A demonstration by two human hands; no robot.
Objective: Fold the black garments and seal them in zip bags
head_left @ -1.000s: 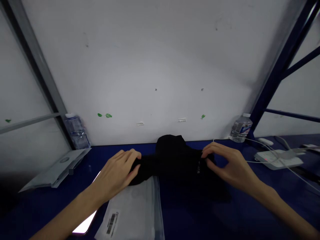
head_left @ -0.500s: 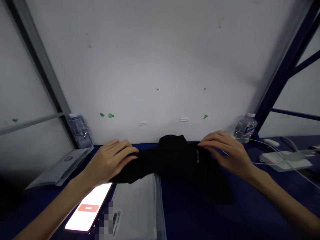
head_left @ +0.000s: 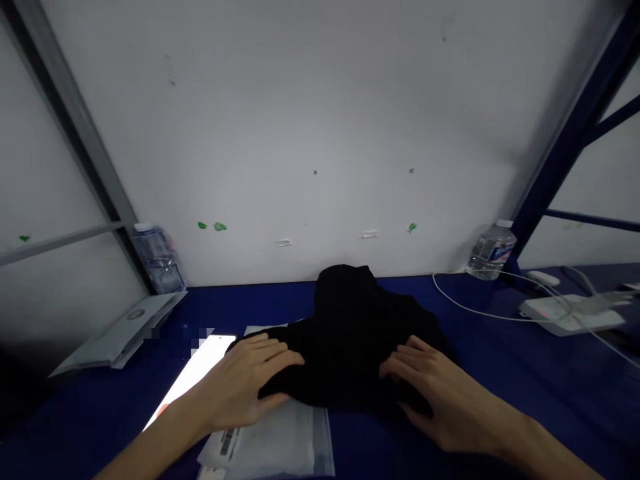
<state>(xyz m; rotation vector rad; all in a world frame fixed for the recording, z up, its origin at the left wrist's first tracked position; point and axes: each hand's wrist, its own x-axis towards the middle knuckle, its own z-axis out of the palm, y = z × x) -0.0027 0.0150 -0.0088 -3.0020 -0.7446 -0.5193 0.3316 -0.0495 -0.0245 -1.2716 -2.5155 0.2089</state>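
A crumpled black garment [head_left: 350,320] lies on the blue table, its rear part bunched up close to the wall. Its exact kind does not show. My left hand [head_left: 245,383] grips the near left part, fingers over the cloth and thumb at the front edge. On the near right side, my right hand [head_left: 435,393] has its fingers curled into the fabric, with dark cloth between them and the thumb. Under the garment's left side is a pale plastic bag [head_left: 280,440] with a barcode label. A lit phone [head_left: 195,370] is partly covered by my left forearm.
Water bottles stand by the wall, one at the left [head_left: 159,260] and one at the right [head_left: 494,250]. A flat grey packet [head_left: 120,330] lies at left. A white power strip [head_left: 570,313] with a white cable [head_left: 470,308] sits at right. Metal posts flank the wall.
Both hands have come down and nearer, the left also moving right and the right moving left. The garment's sides have drawn inward, and the white print on it no longer shows.
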